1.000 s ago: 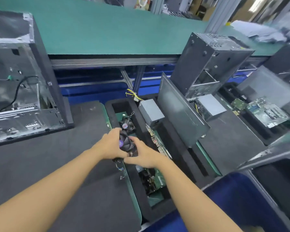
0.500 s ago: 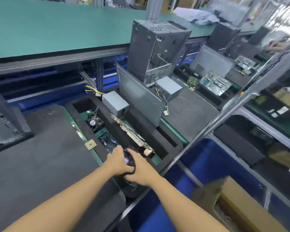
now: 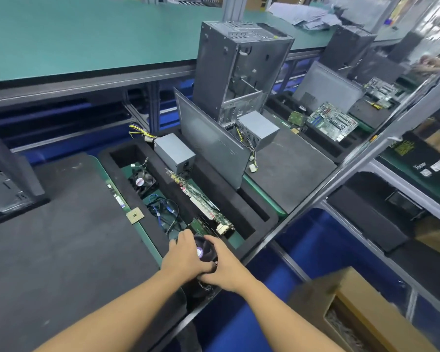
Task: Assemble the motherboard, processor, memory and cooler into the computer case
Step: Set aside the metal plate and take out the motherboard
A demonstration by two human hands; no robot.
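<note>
— So, what's moved in the last sec?
— Our head has swung right. The cooler [image 3: 204,246] has gone w/ both hands down the foam tray [image 3: 226,196], away from the small fan [image 3: 141,182], to the near end. The open case [image 3: 0,191] has slid to the far left edge of our view.
— Grip?
— Our left hand [image 3: 186,257] is curled round its left side, and our right hand [image 3: 225,269] is curled over the right & near side. Both have hold of it, nothing else in either.
— Is it up off the foam?
— Can't tell, our hands hide the underside. A bit of wire shows below the right one.
— What does that mean for the job?
— Prob. we're only getting the cooler out. The board [image 3: 201,199] stands on edge in its slot and the chip [image 3: 135,215] lies at the tray's left rim, so neither's in the case. The cooler goes on after those, imo, so we're early.
— Which way's it facing?
— The fan face w/ the purple hub looks up, tipped a bit toward us. It's roundish, so we see no real long axis. The spin axis runs approx. upright.
— And the case?
— Well apart, off to our left. We'd have to turn back for it.
</note>
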